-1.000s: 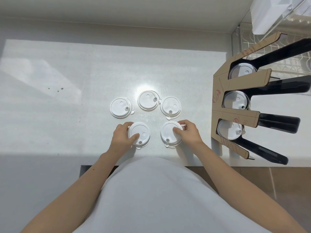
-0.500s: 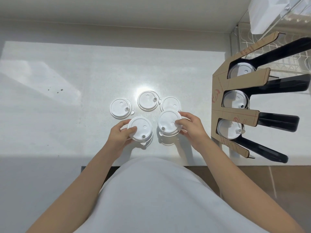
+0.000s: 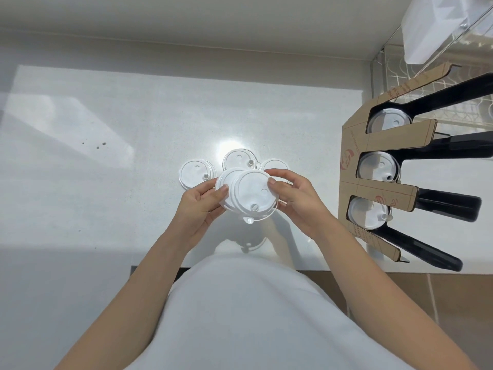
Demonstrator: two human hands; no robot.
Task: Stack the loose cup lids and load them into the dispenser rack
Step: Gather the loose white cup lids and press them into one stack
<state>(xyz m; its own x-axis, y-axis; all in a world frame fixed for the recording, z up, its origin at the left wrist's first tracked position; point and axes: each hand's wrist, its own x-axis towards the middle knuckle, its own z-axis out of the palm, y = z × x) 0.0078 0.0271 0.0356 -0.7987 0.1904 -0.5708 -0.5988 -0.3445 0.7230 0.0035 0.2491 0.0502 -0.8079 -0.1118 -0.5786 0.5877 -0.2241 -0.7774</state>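
Both hands hold white cup lids above the white counter [image 3: 106,169]. My right hand [image 3: 298,201] grips the upper lid [image 3: 253,193], which overlaps the lid [image 3: 225,180] held in my left hand [image 3: 200,206]. Three loose lids remain on the counter behind: one at the left [image 3: 193,174], one in the middle [image 3: 238,157], one partly hidden behind my right hand [image 3: 274,164]. The cardboard dispenser rack [image 3: 354,156] stands to the right, with lid stacks in its three black slots: one [image 3: 386,124], one [image 3: 377,169], one [image 3: 368,212].
A wire rack [image 3: 426,84] and a clear container [image 3: 440,28] sit at the back right behind the dispenser. The counter's front edge runs just below my hands, with brown floor [image 3: 426,303] at the lower right. A few dark specks [image 3: 97,145] mark the counter's left part.
Both hands lifted their lids off the counter and brought them together; the right lid now overlaps the left one.
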